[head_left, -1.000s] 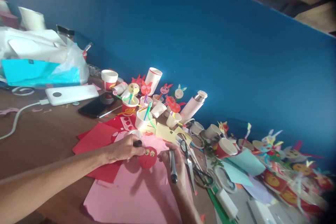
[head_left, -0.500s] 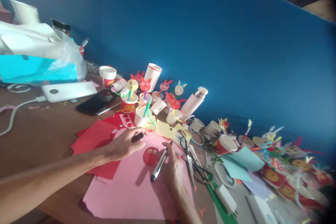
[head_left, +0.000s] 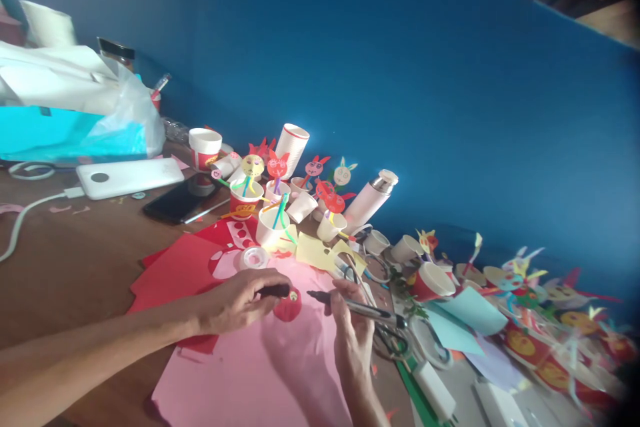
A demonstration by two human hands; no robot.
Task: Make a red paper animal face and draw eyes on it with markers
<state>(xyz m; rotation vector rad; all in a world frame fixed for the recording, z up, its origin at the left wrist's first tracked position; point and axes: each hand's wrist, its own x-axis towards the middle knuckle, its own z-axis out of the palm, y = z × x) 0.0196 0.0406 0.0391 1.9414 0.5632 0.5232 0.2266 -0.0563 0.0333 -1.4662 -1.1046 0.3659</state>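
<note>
Over the left part of the pink paper (head_left: 240, 373), my left hand (head_left: 250, 303) pinches a black marker cap (head_left: 275, 290). My right hand (head_left: 353, 320) holds a grey and black marker (head_left: 367, 310), its bare dark tip pointing left toward the cap, with a gap between them. On the pink paper, below and between the hands, lies a red paper disc (head_left: 287, 308) with a small eye drawn or stuck on it; the cap and my left fingers partly cover it. A round white roll or lid (head_left: 254, 257) sits just beyond my left hand.
Red sheets (head_left: 175, 267) lie at the left, near a black phone (head_left: 175, 199) and white power bank (head_left: 131, 179). Paper cups (head_left: 273, 227) with paper animal heads stand behind. A pink bottle (head_left: 370, 200), cables, a white charger (head_left: 434, 390) and more cups are at the right.
My right hand has turned the marker, so its tip now points left toward the cap. My left hand has shifted slightly toward the red disc. The scissors are now mostly hidden.
</note>
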